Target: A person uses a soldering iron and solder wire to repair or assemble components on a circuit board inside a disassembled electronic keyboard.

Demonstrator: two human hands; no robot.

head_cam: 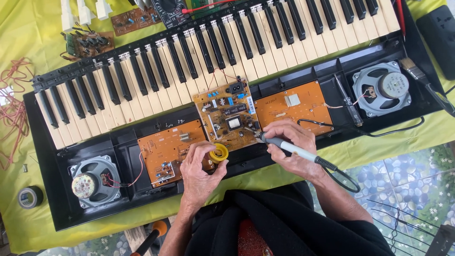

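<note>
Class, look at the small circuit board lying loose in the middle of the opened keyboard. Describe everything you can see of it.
The circuit board is tan-orange, rectangular and tilted, resting across the black case beneath the keys. It carries a black socket at its top edge, a square transformer-like part, blue components and a white label strip. The soldering iron in the right hand meets its lower right edge; the left hand holds a yellow spool at its bottom.

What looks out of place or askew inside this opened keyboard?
The middle circuit board lies tilted, partly over the keys, unlike the two boards seated flat beside it. The right hand holds a soldering iron at its edge; the left hand holds a yellow spool.
</note>
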